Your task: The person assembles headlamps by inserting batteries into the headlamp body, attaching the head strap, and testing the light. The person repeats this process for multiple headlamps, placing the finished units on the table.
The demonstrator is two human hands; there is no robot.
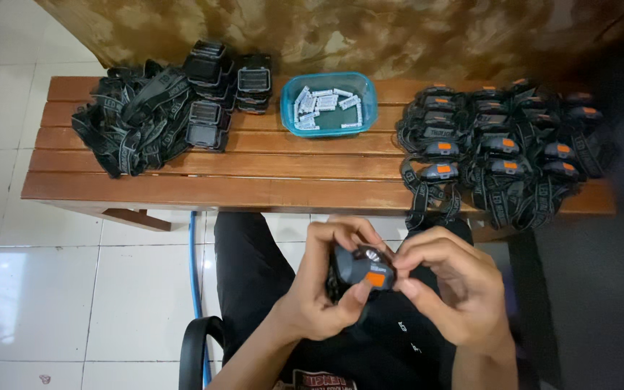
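Above the person's lap, a grey headlamp (365, 271) with an orange button sits between both hands: the left hand (324, 300) is wrapped around its body, and the right hand (451, 285) pinches its front edge. Beyond, on the wooden bench (254, 189), a blue tub (328, 103) holds small white packets (324, 106).

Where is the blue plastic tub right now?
In the head view the blue plastic tub sits at the back middle of the wooden bench, between the black battery cases on the left and the pile of headlamps on the right.
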